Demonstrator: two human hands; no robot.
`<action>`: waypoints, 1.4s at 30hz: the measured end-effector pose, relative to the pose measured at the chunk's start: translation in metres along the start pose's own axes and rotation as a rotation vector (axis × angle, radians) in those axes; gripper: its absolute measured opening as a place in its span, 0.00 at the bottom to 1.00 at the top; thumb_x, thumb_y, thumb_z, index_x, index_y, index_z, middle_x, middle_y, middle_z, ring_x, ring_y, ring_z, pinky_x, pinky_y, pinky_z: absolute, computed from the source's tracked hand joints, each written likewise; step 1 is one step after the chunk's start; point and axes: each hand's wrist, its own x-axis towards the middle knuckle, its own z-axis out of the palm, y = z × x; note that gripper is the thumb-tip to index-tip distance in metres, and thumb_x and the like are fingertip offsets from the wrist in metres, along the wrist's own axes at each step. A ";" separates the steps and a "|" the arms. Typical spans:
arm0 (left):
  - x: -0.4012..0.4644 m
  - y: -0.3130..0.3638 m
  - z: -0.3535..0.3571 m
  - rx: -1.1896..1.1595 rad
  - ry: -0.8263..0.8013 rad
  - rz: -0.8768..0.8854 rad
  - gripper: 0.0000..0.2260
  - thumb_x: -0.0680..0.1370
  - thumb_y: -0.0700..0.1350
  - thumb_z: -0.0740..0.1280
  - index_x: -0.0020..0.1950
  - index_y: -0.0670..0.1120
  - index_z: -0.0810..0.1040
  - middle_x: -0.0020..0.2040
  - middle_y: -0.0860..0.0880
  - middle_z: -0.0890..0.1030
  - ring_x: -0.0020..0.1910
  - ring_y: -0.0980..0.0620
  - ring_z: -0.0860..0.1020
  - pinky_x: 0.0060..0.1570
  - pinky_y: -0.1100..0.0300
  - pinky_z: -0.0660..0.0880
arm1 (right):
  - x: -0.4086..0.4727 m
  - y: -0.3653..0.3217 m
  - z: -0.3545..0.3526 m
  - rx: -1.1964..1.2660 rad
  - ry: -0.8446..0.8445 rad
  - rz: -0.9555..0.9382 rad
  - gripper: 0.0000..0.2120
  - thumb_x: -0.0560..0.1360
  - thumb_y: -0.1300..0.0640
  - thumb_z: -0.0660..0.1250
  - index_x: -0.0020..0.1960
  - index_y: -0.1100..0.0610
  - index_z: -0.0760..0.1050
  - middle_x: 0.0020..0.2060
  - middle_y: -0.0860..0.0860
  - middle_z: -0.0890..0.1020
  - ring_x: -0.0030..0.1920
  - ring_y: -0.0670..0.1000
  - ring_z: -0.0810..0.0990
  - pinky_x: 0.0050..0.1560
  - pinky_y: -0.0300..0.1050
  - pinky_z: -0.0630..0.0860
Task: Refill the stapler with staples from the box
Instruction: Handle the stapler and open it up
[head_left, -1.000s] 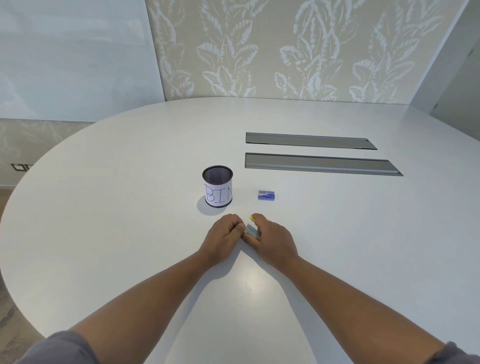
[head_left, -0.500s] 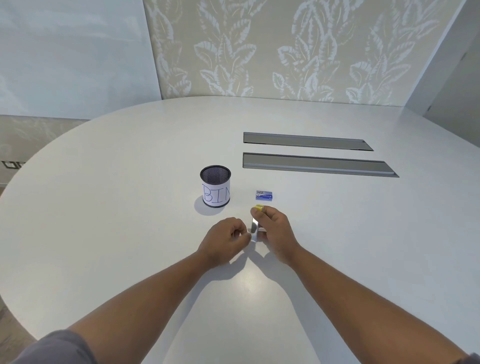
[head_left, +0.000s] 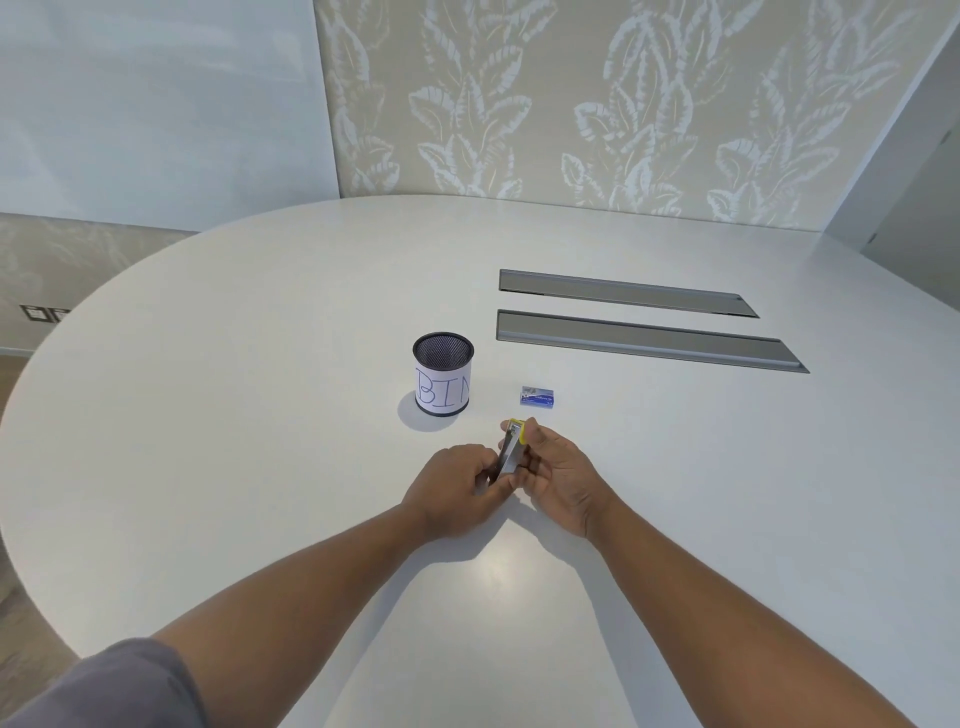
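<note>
From the head view, a white rounded table (head_left: 260, 415) is seen before a leaf-patterned wall (head_left: 623, 104); two grey slots (head_left: 644, 340) are set into its top; a mesh cup (head_left: 443, 380) marked "BIN" stands near a small blue box (head_left: 537, 396). The stapler (head_left: 511, 451), yellow-tipped and tilted up, is held above the table just in front of the box; it is gripped by the right hand (head_left: 558, 480) and pinched at its near end by the left hand (head_left: 457, 491).
</note>
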 end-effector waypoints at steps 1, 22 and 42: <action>-0.001 0.000 0.000 0.017 -0.007 0.019 0.18 0.78 0.60 0.64 0.36 0.50 0.66 0.31 0.53 0.69 0.33 0.53 0.68 0.33 0.57 0.65 | 0.000 0.000 -0.002 0.007 -0.006 0.012 0.23 0.74 0.49 0.68 0.61 0.65 0.78 0.46 0.58 0.82 0.45 0.53 0.82 0.45 0.44 0.83; -0.007 0.003 0.002 0.114 -0.023 0.080 0.18 0.78 0.65 0.57 0.39 0.53 0.66 0.34 0.56 0.69 0.37 0.52 0.70 0.37 0.55 0.69 | 0.009 0.002 -0.017 0.007 -0.082 0.057 0.21 0.76 0.49 0.68 0.58 0.66 0.78 0.44 0.58 0.84 0.43 0.54 0.83 0.45 0.46 0.84; -0.006 0.004 0.002 0.114 -0.040 0.041 0.17 0.78 0.62 0.59 0.38 0.50 0.66 0.34 0.54 0.69 0.36 0.51 0.69 0.36 0.54 0.69 | 0.007 0.003 -0.014 -0.025 -0.055 0.023 0.20 0.75 0.48 0.67 0.57 0.65 0.79 0.43 0.56 0.85 0.41 0.51 0.83 0.44 0.42 0.81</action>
